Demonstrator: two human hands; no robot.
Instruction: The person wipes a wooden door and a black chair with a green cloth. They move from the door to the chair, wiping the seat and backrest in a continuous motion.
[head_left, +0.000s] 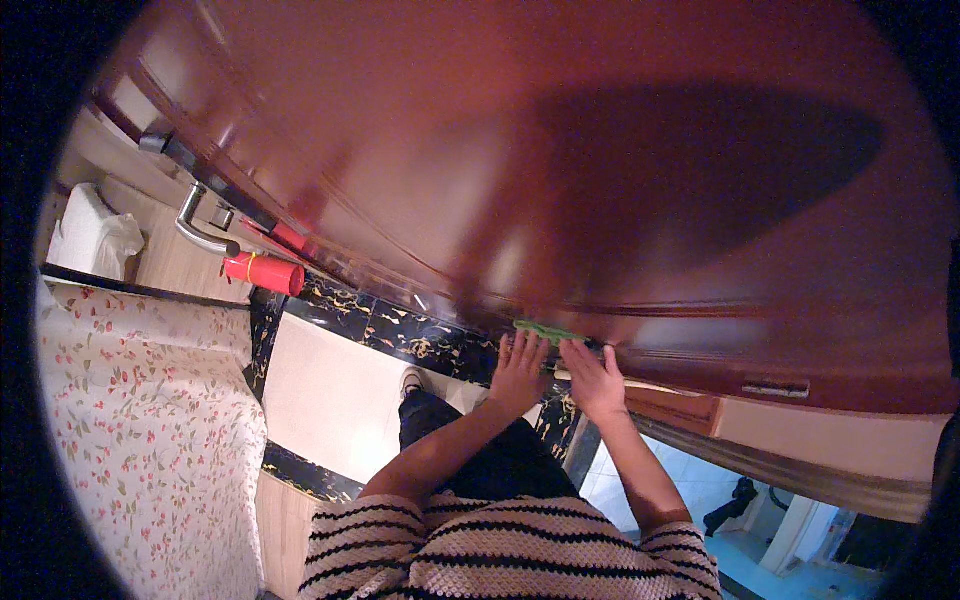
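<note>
A crumpled green cloth (551, 331) lies against the lower part of a large glossy reddish-brown door (660, 285). My left hand (520, 373) presses its fingertips on the left part of the cloth, fingers stretched out. Beside it, my right hand (598, 381) has its fingers on the cloth's right end, with the thumb spread towards the door. Both hands are flat rather than clenched, and the cloth is pinned between fingertips and door. Part of it is hidden behind the fingers.
A lever handle (202, 225) juts from the door's left edge, close to a red cylinder (266, 274) with a yellow band. Flowered fabric (157, 420) covers furniture at left, below a white bag (97, 236). A metal hinge (776, 389) is at right. Black gold-veined tiles (412, 334) border pale flooring.
</note>
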